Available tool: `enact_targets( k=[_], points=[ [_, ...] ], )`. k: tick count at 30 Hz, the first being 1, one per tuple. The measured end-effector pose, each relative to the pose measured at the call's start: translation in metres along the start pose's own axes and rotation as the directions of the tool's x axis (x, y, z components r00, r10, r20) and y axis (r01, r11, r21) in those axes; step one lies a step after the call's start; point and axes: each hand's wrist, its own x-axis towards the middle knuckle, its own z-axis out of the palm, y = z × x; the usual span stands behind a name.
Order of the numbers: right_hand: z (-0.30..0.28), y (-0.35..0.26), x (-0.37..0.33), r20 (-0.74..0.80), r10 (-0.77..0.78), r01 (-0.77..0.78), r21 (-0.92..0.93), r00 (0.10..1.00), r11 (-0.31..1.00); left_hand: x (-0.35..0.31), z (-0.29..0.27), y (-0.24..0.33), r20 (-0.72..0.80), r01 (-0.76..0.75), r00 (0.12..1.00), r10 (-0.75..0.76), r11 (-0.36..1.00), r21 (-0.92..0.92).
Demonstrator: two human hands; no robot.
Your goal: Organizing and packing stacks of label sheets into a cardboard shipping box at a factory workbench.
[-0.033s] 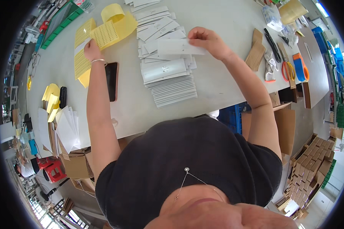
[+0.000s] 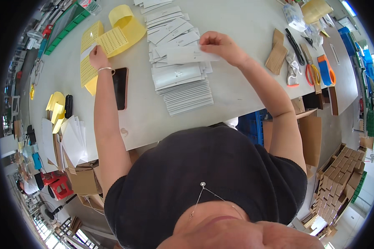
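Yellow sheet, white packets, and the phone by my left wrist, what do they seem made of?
Yellow sheet: probably smooth paper; it bends into a loose curl. White packets: likely paper or thin card, flat-edged; one shows a faint sheen, so perhaps coated. Phone: apparently glass, dark and smooth; its pinkish rim could be metal or plastic.

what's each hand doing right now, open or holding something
Left hand: closed, holding the end of a white strip.
Right hand: closed, pinching a flat white packet.
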Motion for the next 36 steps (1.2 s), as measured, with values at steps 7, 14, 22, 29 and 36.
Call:
enact_targets(
  k=[7,14,22,29,36],
  points=[
    [0.048,0.014,-0.005,-0.009,-0.100,0.091,-0.354,0.995,0.931,-0.152,-0.014,0.081,0.652,-0.792,0.504,0.566,0.604,0.089],
    [0.061,0.037,-0.024,0.138,-0.507,0.394,-0.807,0.851,0.441,-0.246,-0.026,0.092,0.859,-0.871,0.216,0.463,0.489,-0.044],
    [0.077,0.054,-0.045,0.222,-0.561,0.452,-0.835,0.797,0.313,-0.252,-0.043,0.083,0.871,-0.946,0.145,0.470,0.324,-0.018],
    [0.072,0.064,-0.059,0.122,-0.643,0.466,-0.790,0.756,0.398,-0.278,-0.047,0.096,0.894,-0.928,0.194,0.403,0.371,0.035],
    [0.082,0.065,-0.054,0.095,-0.534,0.350,-0.847,0.840,0.400,-0.273,-0.049,0.095,0.919,-0.933,0.203,0.337,0.351,0.077]
  ],
)
